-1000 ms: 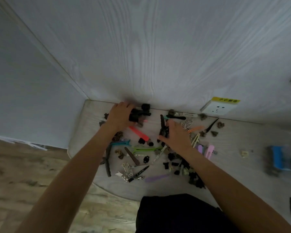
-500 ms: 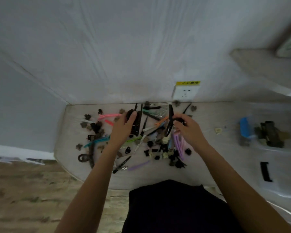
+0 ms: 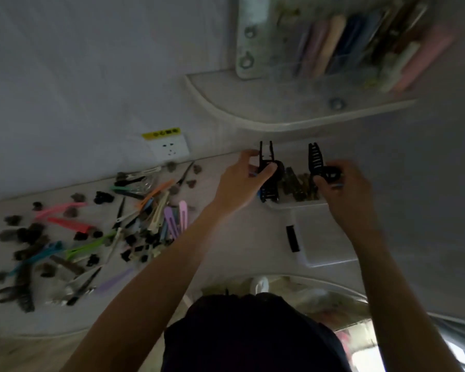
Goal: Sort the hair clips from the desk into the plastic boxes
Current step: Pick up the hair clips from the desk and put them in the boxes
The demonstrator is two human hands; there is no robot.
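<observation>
I am leaving the pile of hair clips [image 3: 124,224] spread across the desk [image 3: 226,253] at lower left, having swung both hands away from it to the right half a second ago. My left hand [image 3: 239,181] is gripping one black claw clip [image 3: 269,170], my right hand [image 3: 344,189] another [image 3: 317,165], both hovering over the clear plastic box [image 3: 320,232] at frame centre, ready to drop.

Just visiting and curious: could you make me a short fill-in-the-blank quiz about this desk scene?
1. Each hand, left hand and right hand, holds a ____ claw clip.
2. Both hands hover over the clear plastic ____.
3. The wall socket carries a ____ label.

Missing words: black; box; yellow
</observation>
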